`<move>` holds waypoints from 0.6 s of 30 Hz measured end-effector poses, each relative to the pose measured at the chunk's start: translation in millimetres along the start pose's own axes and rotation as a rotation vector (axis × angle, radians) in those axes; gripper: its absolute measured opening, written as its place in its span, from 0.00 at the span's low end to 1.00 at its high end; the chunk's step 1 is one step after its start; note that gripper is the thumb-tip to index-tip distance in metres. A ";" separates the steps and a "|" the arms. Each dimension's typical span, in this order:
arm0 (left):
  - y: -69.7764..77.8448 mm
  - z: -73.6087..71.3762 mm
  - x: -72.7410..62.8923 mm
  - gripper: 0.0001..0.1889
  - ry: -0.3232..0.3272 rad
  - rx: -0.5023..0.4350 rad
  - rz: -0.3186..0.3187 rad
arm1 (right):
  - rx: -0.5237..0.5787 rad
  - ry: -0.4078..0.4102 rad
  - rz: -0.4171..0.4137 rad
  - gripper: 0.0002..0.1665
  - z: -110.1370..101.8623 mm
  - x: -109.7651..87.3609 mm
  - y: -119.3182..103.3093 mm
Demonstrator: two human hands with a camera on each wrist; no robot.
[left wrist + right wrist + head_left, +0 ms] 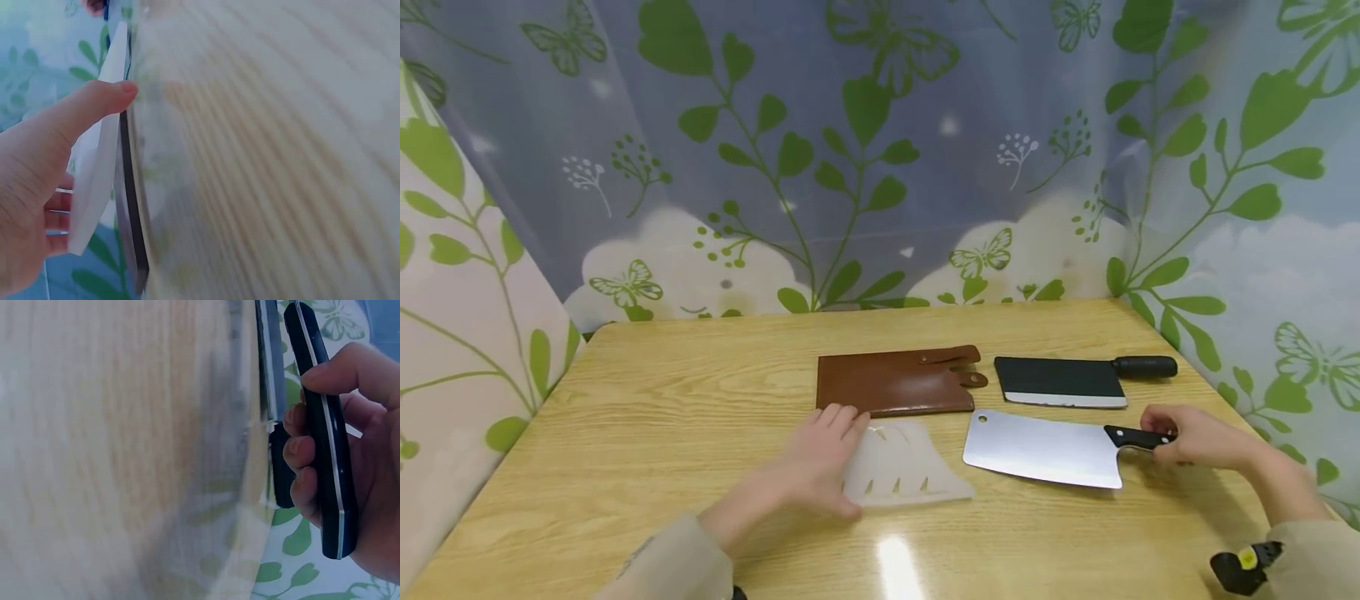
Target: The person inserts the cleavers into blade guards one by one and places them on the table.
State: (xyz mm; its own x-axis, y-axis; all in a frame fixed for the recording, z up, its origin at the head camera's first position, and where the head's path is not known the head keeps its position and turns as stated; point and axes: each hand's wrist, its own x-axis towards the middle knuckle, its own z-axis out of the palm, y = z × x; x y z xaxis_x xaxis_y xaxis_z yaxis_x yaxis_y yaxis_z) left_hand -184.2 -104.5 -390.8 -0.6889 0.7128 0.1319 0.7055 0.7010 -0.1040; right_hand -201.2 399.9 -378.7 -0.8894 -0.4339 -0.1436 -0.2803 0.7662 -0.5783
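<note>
My left hand (820, 467) grips the left end of a flat whitish piece (904, 471) with small pointed slits along its edges. In the left wrist view the thumb (128, 90) lies across the near edge of that piece (100, 169), with the other fingers partly hidden behind it. My right hand (1202, 437) holds the black riveted handle (1138, 437) of a cleaver, whose broad silver blade (1041, 450) points left toward the whitish piece. Thumb and curled fingers wrap this handle (325, 437) in the right wrist view.
Behind the whitish piece lies a brown leather knife sheath (887, 383) with snap straps. A second cleaver (1060, 379), dark-bladed with a black handle, lies right of the sheath. Patterned curtains (880, 167) border the wooden table (662, 400) at the back and sides.
</note>
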 end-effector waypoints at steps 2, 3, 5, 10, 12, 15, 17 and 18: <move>-6.4 -2.1 -4.5 0.59 0.048 -0.015 -0.018 | 0.003 -0.001 0.005 0.15 -1.6 0.7 -4.1; -9.8 -3.7 -6.8 0.58 0.068 -0.031 -0.030 | 0.008 -0.002 0.007 0.14 -2.5 1.1 -6.5; -16.3 -7.2 -10.9 0.58 0.105 -0.051 -0.055 | 0.000 0.011 -0.010 0.12 -3.7 2.5 -11.1; -32.3 -12.0 -18.1 0.59 0.206 -0.076 -0.107 | -0.034 0.109 -0.027 0.12 -3.3 7.8 -25.8; -39.3 -12.2 -20.1 0.59 0.252 -0.060 -0.107 | -0.065 0.158 -0.017 0.14 -2.6 11.0 -33.0; -48.1 -11.6 -23.0 0.59 0.291 -0.029 -0.104 | -0.123 0.233 -0.024 0.17 -0.7 16.1 -43.1; -52.2 -11.4 -24.9 0.58 0.299 -0.014 -0.105 | -0.166 0.278 -0.043 0.20 1.1 19.4 -49.7; -53.7 -11.0 -25.8 0.58 0.296 -0.007 -0.108 | -0.179 0.296 -0.053 0.21 2.3 21.1 -52.6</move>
State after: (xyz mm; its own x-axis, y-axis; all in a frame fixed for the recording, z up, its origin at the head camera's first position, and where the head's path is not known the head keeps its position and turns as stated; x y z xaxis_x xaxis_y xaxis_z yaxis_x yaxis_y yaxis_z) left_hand -202.5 -160.8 -377.8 -0.6819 0.5966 0.4232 0.6330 0.7712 -0.0672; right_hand -204.4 349.3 -353.2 -0.9307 -0.3391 0.1372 -0.3646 0.8284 -0.4253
